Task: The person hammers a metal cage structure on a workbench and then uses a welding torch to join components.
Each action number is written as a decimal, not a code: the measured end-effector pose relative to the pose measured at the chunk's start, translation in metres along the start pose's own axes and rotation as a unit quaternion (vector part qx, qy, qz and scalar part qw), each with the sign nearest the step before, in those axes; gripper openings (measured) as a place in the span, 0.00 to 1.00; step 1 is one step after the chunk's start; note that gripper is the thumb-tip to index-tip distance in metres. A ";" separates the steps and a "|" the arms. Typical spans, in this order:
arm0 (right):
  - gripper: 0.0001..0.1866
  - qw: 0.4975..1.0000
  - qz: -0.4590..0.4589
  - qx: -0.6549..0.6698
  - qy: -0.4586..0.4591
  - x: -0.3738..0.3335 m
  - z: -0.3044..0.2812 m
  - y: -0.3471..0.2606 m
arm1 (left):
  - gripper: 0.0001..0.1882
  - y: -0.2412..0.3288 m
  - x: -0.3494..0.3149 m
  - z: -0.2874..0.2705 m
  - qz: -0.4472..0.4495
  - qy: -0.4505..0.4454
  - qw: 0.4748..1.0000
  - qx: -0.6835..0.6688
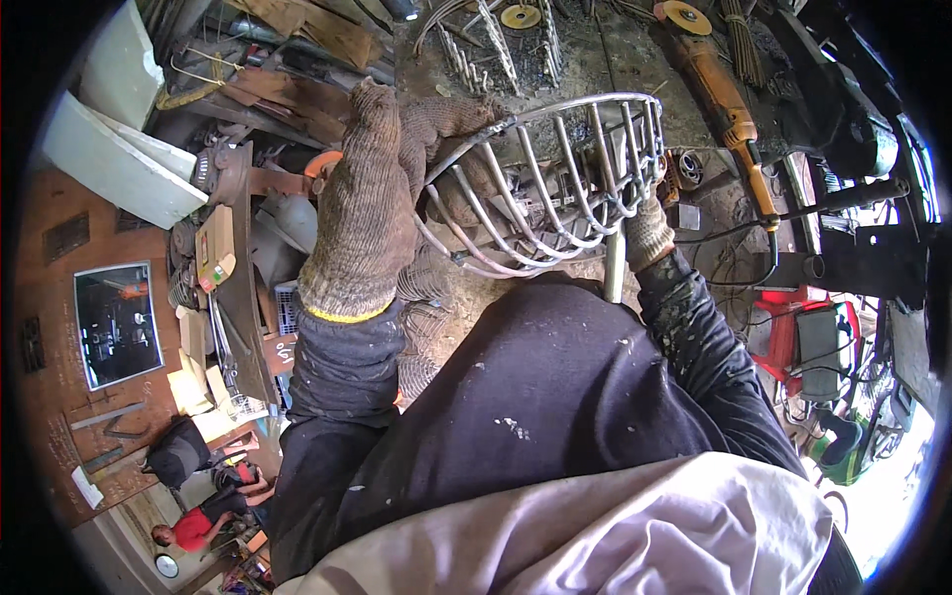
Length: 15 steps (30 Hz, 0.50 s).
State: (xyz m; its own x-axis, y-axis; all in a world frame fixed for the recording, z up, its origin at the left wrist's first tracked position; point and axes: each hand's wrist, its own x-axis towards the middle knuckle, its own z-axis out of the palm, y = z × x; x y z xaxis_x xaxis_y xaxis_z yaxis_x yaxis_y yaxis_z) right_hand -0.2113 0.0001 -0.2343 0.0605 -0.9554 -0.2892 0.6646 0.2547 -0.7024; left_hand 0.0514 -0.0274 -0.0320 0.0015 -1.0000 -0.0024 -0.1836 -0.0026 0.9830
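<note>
A basket-like rack of bent bare metal rods [550, 238] is held tilted above my lap, its ribs curving between two longer rods. My left hand [397, 139], in a brown knitted glove, is closed on the rack's left end. More brown knit shows through the ribs there. At the opposite end my right hand [650, 228], also gloved, is wrapped round the rack's lower right side; its fingertips are partly hidden by the rods. A pale straight bar [615, 263] sticks down beside the right hand; whether it is joined to the rack I cannot tell.
Beyond the rack, a dark worktop [635, 50] carries an orange angle grinder [719, 94], a loose disc [521, 17] and a rod bundle [744, 40]. Scrap wood [297, 89] is piled at left. A person in red [193, 531] is at lower left, a red box [778, 332] at right.
</note>
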 end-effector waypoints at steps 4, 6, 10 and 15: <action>0.37 0.999 0.013 0.031 0.011 -0.001 0.000 0.004 | 0.39 -0.001 -0.002 -0.007 0.079 -0.036 0.989 0.119; 0.38 0.999 -0.020 -0.027 0.003 -0.005 0.000 0.000 | 0.35 0.001 -0.004 -0.014 0.134 -0.075 0.971 0.186; 0.36 0.998 -0.021 -0.017 -0.055 -0.002 -0.019 0.001 | 0.18 0.031 -0.016 -0.011 0.152 -0.211 0.945 0.200; 0.36 0.991 -0.053 -0.059 -0.106 -0.002 -0.019 -0.005 | 0.16 0.036 -0.024 -0.017 0.199 -0.181 0.928 0.259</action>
State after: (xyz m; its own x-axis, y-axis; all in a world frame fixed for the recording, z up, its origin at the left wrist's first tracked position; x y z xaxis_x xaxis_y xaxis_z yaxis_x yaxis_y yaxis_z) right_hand -0.2285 0.0040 -0.2422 0.1587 -0.9844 -0.0760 0.5844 0.1557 -0.7964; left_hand 0.0611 -0.0032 0.0067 -0.4803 -0.8568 0.1875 -0.5466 0.4596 0.7000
